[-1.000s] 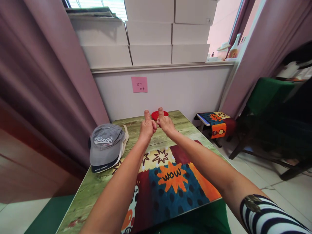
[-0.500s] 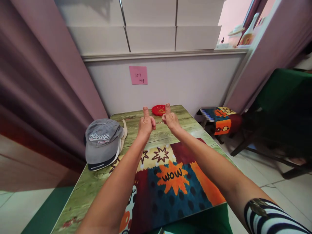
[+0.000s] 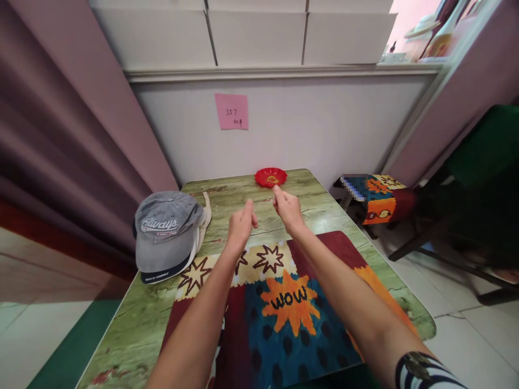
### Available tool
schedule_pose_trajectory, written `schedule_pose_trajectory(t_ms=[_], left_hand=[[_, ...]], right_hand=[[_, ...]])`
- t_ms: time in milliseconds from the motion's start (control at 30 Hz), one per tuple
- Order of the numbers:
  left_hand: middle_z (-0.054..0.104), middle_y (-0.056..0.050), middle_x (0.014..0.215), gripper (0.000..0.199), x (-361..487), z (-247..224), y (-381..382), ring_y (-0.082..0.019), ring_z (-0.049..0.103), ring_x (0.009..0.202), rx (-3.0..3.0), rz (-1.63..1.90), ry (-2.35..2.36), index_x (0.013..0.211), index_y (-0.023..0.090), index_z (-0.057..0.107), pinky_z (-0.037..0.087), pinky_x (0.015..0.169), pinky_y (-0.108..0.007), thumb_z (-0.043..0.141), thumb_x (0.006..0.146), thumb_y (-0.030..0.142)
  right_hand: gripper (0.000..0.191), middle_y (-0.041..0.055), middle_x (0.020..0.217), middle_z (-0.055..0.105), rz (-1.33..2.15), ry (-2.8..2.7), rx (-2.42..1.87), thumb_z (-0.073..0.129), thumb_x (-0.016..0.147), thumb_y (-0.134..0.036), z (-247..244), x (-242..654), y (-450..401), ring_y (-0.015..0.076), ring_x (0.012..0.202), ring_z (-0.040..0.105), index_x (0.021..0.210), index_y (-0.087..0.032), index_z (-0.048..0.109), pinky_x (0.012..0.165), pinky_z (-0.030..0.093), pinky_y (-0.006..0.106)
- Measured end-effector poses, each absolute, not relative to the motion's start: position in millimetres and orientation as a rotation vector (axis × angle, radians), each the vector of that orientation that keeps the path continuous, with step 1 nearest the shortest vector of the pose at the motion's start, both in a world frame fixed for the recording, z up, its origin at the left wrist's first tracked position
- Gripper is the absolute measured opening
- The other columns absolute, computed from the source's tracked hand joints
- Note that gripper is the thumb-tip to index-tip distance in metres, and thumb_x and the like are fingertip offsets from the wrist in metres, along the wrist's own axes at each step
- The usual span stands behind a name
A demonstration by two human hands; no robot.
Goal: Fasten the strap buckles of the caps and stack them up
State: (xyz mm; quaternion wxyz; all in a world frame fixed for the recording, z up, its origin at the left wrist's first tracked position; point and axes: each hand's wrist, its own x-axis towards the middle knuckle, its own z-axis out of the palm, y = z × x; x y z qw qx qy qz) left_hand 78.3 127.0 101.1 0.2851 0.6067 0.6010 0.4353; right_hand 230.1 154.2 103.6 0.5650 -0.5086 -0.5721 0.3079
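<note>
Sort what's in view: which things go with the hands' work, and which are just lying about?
Likely in play:
left hand and right hand, holding nothing visible
red dish, beyond the right hand
WOW mat, beneath the forearms

Probably just lying about:
grey cap
pink note on the wall
bottle on the sill

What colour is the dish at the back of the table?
The dish is red, with a golden marking in its middle; best seen in the head view.
</note>
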Motion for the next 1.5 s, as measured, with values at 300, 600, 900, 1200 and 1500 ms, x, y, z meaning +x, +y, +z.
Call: schedule_pose_trajectory(t_ms=[300, 600, 900, 1200, 1500], left_hand=[[0.045, 0.003, 0.051, 0.042, 55, 15, 91, -0.014, 0.043, 0.054, 1.679, 1.141, 1.664, 0.055, 0.021, 0.048, 0.033, 0.058, -0.027, 0.051, 0.083, 0.052], [0.049, 0.002, 0.054, 0.041, 51, 6, 93, -0.015, 0.047, 0.053, 1.628, 1.193, 1.612, 0.06, 0.021, 0.053, 0.038, 0.056, -0.028, 0.05, 0.088, 0.051], [0.059, -0.014, 0.119, 0.033, -26, 105, 138, -0.027, 0.054, 0.114, 1.582, 1.835, 2.288, 0.11, 0.018, 0.058, 0.041, 0.1, -0.041, 0.065, 0.081, 0.032], [0.06, -0.019, 0.124, 0.049, -138, 106, 134, -0.037, 0.054, 0.12, 1.003, 1.564, 2.783, 0.113, 0.014, 0.063, 0.039, 0.104, -0.053, 0.066, 0.078, 0.048], [0.071, -0.01, 0.098, 0.014, -145, 118, 131, -0.025, 0.066, 0.099, 1.195, 2.188, 2.485, 0.084, 0.015, 0.072, 0.05, 0.096, -0.039, 0.068, 0.08, 0.028]], right_hand=[[0.047, -0.0024, 0.055, 0.051, 0.826, -1.306, -1.322, 0.047, 0.088, -0.06, 0, 222, 127, 0.0125, 0.051, 0.045, 0.062, -0.02, 0.05, 0.053, 0.036, 0.024], [0.048, 0.0005, 0.055, 0.058, 0.652, -1.664, -1.45, 0.042, 0.092, -0.056, -13, 218, 130, 0.0153, 0.055, 0.051, 0.06, -0.021, 0.052, 0.058, 0.033, 0.026], [0.046, 0.0021, 0.055, 0.059, 0.605, -1.737, -1.565, 0.042, 0.092, -0.056, -14, 214, 130, 0.0184, 0.056, 0.055, 0.061, -0.023, 0.052, 0.056, 0.029, 0.027], [0.046, 0.0026, 0.056, 0.061, 0.591, -1.777, -1.601, 0.04, 0.093, -0.057, -15, 210, 131, 0.0198, 0.057, 0.058, 0.065, -0.023, 0.056, 0.055, 0.029, 0.027], [0.047, 0.001, 0.056, 0.06, 0.659, -1.763, -1.631, 0.042, 0.093, -0.057, -9, 211, 129, 0.0176, 0.059, 0.057, 0.068, -0.022, 0.059, 0.057, 0.031, 0.025]])
